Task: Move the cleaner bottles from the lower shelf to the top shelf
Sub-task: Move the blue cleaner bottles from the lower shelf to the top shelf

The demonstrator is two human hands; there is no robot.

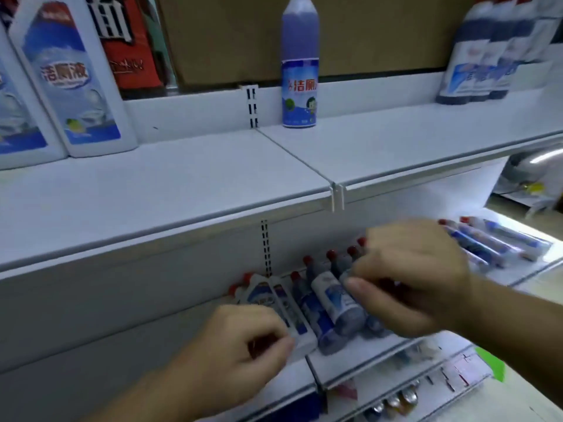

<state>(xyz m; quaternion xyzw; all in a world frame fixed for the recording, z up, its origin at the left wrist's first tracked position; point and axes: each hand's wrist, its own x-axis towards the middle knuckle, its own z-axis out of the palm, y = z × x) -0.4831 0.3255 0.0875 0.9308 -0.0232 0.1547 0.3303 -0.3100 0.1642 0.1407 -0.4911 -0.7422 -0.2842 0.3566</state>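
On the lower shelf, the right hand curls around a cleaner bottle; the left hand, fingers curled, pinches a white bottle near its front edge.

Even, cool overhead lighting is recorded; the top shelf is brightly lit and the lower shelf beneath it is shaded. Glare is noted at the far right edge. Motion blur is observed on both hands and peripheral bottles. Wide-angle bending is seen at frame edges.
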